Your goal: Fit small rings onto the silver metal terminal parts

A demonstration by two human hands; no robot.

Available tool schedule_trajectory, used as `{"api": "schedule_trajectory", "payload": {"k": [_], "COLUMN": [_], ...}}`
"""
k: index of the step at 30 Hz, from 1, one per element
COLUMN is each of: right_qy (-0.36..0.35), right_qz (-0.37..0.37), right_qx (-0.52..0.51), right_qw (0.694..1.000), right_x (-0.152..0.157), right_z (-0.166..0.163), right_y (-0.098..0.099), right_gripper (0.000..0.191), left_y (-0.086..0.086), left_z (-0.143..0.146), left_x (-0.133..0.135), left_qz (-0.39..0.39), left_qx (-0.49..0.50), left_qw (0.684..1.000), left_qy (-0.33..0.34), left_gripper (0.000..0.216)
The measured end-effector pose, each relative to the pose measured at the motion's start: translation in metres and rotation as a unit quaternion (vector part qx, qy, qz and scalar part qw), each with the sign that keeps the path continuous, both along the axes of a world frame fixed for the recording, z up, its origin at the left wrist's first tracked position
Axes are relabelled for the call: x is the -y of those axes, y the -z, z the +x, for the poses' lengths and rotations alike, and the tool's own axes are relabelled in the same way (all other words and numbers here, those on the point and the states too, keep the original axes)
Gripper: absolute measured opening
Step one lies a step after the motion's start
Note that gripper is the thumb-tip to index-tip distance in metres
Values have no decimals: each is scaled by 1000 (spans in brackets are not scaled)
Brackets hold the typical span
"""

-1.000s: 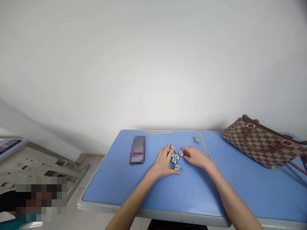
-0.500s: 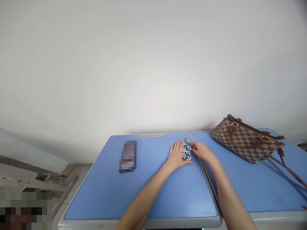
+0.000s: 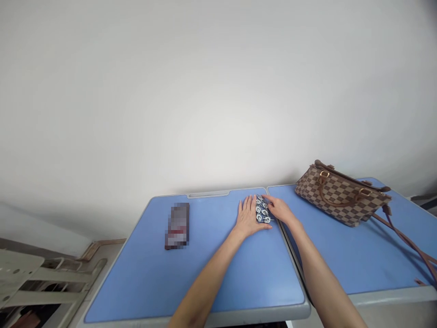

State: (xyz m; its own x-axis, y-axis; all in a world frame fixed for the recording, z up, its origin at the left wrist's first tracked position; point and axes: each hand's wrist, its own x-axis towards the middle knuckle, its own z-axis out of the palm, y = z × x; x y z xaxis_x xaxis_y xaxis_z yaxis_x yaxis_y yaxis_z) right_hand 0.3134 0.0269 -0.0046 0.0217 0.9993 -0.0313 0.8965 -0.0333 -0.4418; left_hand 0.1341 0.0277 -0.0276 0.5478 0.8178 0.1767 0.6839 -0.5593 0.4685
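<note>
Small silver metal pieces [image 3: 262,210] with round, ring-like parts lie in two columns on the left blue desk, with dark blue showing between them. Their exact kind cannot be made out. My left hand [image 3: 247,218] rests flat along their left side, fingers stretched away from me and thumb pointing right below them. On the opposite side, my right hand [image 3: 280,210] reaches in, its fingertips touching the upper right of the group and slightly apart. A thin stem sticks out at the lower right of the pieces.
A dark rectangular packet or case [image 3: 178,225], blurred out, lies left on the desk. On the right desk [image 3: 327,255] sits a brown checkered handbag [image 3: 341,193] with its strap trailing right. A white wall [image 3: 218,91] stands behind. A pale chair [image 3: 44,287] is at lower left.
The metal pieces now sit closer together in neater columns; the loose one at the top has joined the group. My right fingers have shifted toward the upper right of the group.
</note>
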Motion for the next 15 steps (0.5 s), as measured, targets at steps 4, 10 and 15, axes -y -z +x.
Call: {"api": "schedule_trajectory", "payload": {"k": [4, 10, 15], "right_qy": [29, 33, 4], "right_qz": [-3, -16, -87], "right_qx": [19, 33, -3], "right_qw": [999, 999, 996], "right_x": [3, 24, 57], "right_z": [3, 12, 4], "right_y": [-2, -29, -31], "right_gripper": [45, 28, 34], "left_y": [-7, -15, -10], "left_z": [-34, -99, -124], "left_x": [17, 38, 37], "left_qz": [-43, -20, -17], "left_qx": [33, 85, 175], "left_qw": [998, 996, 982], "left_qy": [20, -8, -64], "left_gripper": [119, 58, 35]}}
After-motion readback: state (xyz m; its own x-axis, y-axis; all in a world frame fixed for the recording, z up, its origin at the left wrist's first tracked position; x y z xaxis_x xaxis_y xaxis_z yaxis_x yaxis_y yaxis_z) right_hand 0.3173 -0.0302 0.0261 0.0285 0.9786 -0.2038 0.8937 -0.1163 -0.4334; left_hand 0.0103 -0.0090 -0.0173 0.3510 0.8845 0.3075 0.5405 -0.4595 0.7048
